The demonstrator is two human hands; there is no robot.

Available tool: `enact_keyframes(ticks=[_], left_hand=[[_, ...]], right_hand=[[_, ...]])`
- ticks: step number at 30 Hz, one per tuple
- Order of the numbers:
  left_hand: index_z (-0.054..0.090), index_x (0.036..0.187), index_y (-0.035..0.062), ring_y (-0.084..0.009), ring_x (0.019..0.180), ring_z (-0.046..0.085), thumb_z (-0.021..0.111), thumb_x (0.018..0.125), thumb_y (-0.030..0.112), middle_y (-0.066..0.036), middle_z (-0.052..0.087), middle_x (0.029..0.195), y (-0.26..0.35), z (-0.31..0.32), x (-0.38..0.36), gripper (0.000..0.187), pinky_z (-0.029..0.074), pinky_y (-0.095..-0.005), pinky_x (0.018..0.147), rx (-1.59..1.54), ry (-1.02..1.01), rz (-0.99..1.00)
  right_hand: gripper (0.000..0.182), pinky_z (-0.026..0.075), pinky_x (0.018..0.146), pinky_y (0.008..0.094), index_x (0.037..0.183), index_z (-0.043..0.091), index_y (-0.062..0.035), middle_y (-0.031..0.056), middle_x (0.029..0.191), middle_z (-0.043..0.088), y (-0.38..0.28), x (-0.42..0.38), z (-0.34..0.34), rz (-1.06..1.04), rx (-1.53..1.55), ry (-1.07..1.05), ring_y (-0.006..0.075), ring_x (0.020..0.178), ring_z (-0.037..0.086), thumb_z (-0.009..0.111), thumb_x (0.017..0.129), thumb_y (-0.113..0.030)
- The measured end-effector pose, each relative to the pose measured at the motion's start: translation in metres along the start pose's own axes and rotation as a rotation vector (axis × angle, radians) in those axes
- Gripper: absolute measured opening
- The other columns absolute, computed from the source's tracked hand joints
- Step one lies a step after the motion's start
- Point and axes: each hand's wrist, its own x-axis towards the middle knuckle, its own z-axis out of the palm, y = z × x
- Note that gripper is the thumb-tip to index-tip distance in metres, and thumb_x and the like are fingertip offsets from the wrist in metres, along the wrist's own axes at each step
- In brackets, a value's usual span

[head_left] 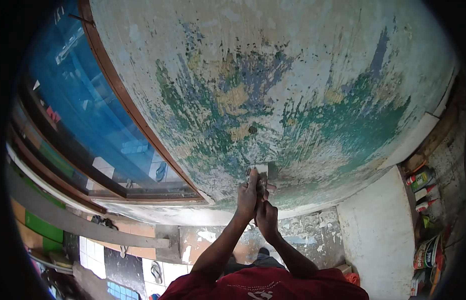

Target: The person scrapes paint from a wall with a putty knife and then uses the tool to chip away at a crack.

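A scraper [262, 169] with a flat, pale blade has its edge against the wall [313, 145], just below a small dark hole. My left hand [248, 196] grips it near the blade, one digit stretched along it toward the edge. Lower down, my right hand [266, 218] is closed around the handle, much of which the fingers hide. Around the blade the wall is patchy, with worn green, purple and cream paint over a whitish layer.
To the left is a wood-framed window [138, 135] with blue behind the glass. Bottles [420, 192] and a paint bucket [427, 252] stand at the right edge. Paint flakes litter the floor [313, 240] below. A sandal [156, 272] lies at lower left.
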Motion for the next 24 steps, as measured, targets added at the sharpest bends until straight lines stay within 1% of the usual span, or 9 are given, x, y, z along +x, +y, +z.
enact_keyframes(ticks=[1,6,7,11,13,17,20,21,24], left_hand=[[0.056,0.083,-0.0001,-0.0104,0.041,0.046,0.040,0.090,0.045,-0.015,0.061,0.065,-0.006,0.000,0.000,0.048,0.035,-0.0215,0.037,-0.021,0.004,0.017],[0.055,0.083,0.0001,-0.0110,0.041,0.047,0.039,0.090,0.047,-0.015,0.061,0.066,-0.006,-0.001,0.000,0.049,0.036,-0.0218,0.038,-0.094,0.007,-0.018],[0.054,0.083,0.0000,-0.0110,0.042,0.047,0.039,0.090,0.047,-0.015,0.061,0.066,-0.005,-0.001,0.000,0.050,0.036,-0.0217,0.038,-0.078,-0.003,-0.003],[0.054,0.084,0.0001,-0.0108,0.042,0.047,0.039,0.090,0.047,-0.015,0.061,0.067,-0.009,-0.010,0.000,0.049,0.036,-0.0216,0.038,-0.079,-0.039,-0.020],[0.056,0.085,0.0007,-0.0094,0.042,0.046,0.037,0.092,0.044,-0.014,0.061,0.066,0.008,-0.001,0.000,0.047,0.036,-0.0208,0.039,-0.065,-0.045,0.019],[0.057,0.086,0.0007,-0.0088,0.042,0.046,0.036,0.092,0.043,-0.012,0.062,0.065,0.007,-0.005,-0.003,0.047,0.037,-0.0208,0.039,-0.056,-0.055,-0.037],[0.057,0.086,-0.0001,-0.0087,0.042,0.047,0.036,0.092,0.043,-0.012,0.062,0.064,0.001,-0.011,0.003,0.048,0.037,-0.0202,0.040,-0.045,-0.093,-0.018],[0.057,0.086,-0.0003,-0.0085,0.043,0.047,0.036,0.092,0.043,-0.011,0.062,0.064,0.012,-0.004,0.000,0.048,0.037,-0.0202,0.040,-0.041,-0.099,-0.019],[0.057,0.086,-0.0009,-0.0077,0.043,0.047,0.035,0.093,0.043,-0.010,0.062,0.064,0.023,0.004,-0.005,0.050,0.036,-0.0199,0.040,0.026,-0.125,-0.001]], right_hand=[[0.034,0.034,0.034,0.0296,0.067,0.047,0.0017,0.0085,0.042,0.047,0.004,-0.002,0.000,-0.024,-0.018,0.000,0.0141,0.033,0.047,0.041,0.092,-0.020],[0.032,0.033,0.033,0.0279,0.068,0.047,0.0009,0.0052,0.041,0.045,-0.006,0.004,-0.008,-0.015,0.044,-0.066,0.0109,0.034,0.045,0.041,0.093,-0.019],[0.030,0.032,0.033,0.0280,0.070,0.048,0.0012,0.0055,0.041,0.044,-0.004,0.005,-0.008,0.000,0.070,-0.070,0.0115,0.033,0.045,0.042,0.092,-0.018],[0.029,0.033,0.033,0.0298,0.070,0.049,0.0019,0.0074,0.040,0.044,-0.003,0.002,0.002,-0.134,-0.025,0.027,0.0149,0.032,0.045,0.043,0.091,-0.016],[0.029,0.034,0.034,0.0309,0.070,0.050,0.0025,0.0084,0.040,0.043,-0.017,0.007,0.000,-0.172,-0.048,0.070,0.0167,0.032,0.045,0.043,0.091,-0.016],[0.029,0.036,0.036,0.0322,0.071,0.052,0.0027,0.0115,0.041,0.046,-0.005,0.003,0.007,-0.137,-0.093,0.077,0.0216,0.035,0.050,0.044,0.091,-0.018],[0.030,0.036,0.036,0.0323,0.072,0.052,0.0025,0.0116,0.042,0.047,-0.005,-0.001,0.008,-0.082,-0.092,0.103,0.0212,0.036,0.051,0.043,0.091,-0.018],[0.031,0.036,0.036,0.0322,0.073,0.052,0.0025,0.0105,0.042,0.046,-0.025,0.005,0.004,-0.204,-0.146,0.157,0.0197,0.036,0.050,0.042,0.092,-0.020],[0.032,0.037,0.037,0.0336,0.071,0.051,0.0017,0.0121,0.043,0.048,-0.032,0.017,0.003,-0.136,-0.056,0.123,0.0236,0.036,0.051,0.042,0.092,-0.020]])
